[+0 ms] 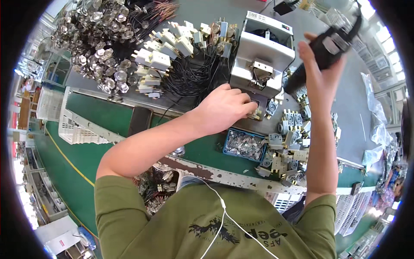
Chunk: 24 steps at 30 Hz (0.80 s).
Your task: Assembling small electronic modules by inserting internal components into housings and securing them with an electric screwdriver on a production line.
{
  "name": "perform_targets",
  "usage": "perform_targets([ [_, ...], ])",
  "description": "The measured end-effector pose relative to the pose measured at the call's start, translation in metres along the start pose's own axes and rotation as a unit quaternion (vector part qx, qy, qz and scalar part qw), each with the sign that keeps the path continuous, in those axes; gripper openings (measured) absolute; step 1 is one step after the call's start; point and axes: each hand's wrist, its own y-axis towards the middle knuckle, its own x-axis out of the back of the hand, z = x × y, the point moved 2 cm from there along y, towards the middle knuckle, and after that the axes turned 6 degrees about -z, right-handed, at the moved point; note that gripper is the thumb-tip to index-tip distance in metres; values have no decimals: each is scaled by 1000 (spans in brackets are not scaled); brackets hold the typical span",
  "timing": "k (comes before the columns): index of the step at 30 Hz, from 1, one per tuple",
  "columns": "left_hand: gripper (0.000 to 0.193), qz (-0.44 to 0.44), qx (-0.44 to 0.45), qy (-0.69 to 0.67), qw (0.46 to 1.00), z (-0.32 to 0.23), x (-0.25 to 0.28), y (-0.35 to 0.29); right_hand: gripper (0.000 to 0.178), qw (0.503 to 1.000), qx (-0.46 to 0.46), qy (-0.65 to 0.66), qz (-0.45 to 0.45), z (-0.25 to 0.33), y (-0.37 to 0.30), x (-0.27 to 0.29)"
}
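Observation:
In front of a grey bench machine, my left hand is closed with its fingertips on a small pale plug part with brass-coloured metal. The hand hides most of that part. My right hand is raised on the machine's right side, fingers wrapped round a black power screwdriver. Its dark nose points down and left, beside the machine, and its tip is hard to make out. The machine, which looks like a screw feeder, has a light metal case with an open top and a small mechanism at the front.
A blue tray of small metal pieces sits close to my body. Grey and white plug parts pile up on its right. Left of the machine lie white plugs with black cables, and beyond them shiny metal lamp-like cups.

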Motion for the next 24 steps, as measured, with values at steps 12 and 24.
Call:
perform_targets([
  [12, 22, -253, -213, -118, 936, 146, 108, 16, 23, 912, -65, -310, 262, -45, -38, 70],
  [24, 20, 6, 112, 72, 991, 7, 74, -26, 41, 756, 105, -521, 382, -112, -50, 76],
])
